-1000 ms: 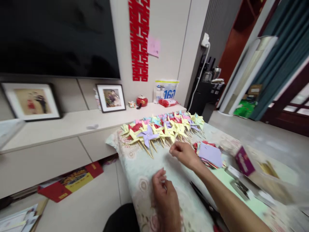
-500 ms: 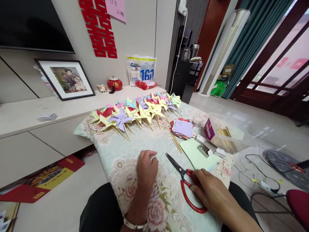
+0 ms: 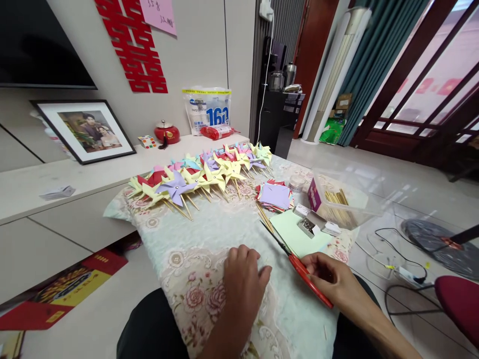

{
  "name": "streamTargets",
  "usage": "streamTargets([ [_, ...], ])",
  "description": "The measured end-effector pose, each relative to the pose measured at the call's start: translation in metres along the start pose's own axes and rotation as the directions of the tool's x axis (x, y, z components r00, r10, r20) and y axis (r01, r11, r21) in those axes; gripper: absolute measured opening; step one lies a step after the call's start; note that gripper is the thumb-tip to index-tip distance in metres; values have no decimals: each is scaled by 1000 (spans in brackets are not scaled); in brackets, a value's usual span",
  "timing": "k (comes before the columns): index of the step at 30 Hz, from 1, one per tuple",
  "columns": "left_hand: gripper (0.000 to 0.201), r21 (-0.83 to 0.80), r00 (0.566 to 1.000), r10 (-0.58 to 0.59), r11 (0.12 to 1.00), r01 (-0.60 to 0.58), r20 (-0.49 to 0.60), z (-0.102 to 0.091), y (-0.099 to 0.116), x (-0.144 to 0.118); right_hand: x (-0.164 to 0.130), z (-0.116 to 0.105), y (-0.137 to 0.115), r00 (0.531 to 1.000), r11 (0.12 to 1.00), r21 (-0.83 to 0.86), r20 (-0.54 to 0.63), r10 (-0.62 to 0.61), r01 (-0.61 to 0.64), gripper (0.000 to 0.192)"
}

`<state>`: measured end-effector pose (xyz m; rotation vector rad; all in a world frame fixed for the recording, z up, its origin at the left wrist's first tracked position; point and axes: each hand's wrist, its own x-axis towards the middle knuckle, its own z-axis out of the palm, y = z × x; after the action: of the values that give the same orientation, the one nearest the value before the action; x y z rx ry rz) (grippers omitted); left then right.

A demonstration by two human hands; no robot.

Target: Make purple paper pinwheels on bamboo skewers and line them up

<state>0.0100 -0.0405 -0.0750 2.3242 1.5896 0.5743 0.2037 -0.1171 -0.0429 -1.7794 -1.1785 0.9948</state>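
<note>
My right hand [image 3: 327, 274] grips a pair of scissors [image 3: 310, 281] by their red handles. The scissors are tipped up on edge, dark blades together and pointing away to the left. Palm down on the flowered tablecloth, my left hand [image 3: 245, 276] rests with its thumb apart and nothing visible in it. Just beyond the blades are a few thin wooden sticks [image 3: 265, 217] and a light green paper sheet [image 3: 288, 227]. An opened small box of metal pins [image 3: 307, 227] sits on that sheet. Behind it lies a stack of coloured paper squares [image 3: 275, 195].
Several paper pinwheels [image 3: 177, 188] on sticks lie in rows along the table's far side. A clear plastic box [image 3: 359, 217] with wooden sticks stands at the right, near a small round clear container [image 3: 297, 183]. The tablecloth [image 3: 209, 234] covers the table.
My right hand has turned the scissors from lying flat to standing on edge. My left hand has shifted right and nearer, its thumb now spread. The view has swung slightly right.
</note>
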Motion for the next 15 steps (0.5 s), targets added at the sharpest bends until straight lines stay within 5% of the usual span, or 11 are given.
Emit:
streamTargets([
  [7,9,71,989,51,996,-61,141,0,11,15,-2,-11,9,999,998,36,-1,43,-42,24],
  [15,35,21,987,83,996,-86,137,8,38,19,-4,-7,2,999,1000,-1,-31,23,-23,26],
])
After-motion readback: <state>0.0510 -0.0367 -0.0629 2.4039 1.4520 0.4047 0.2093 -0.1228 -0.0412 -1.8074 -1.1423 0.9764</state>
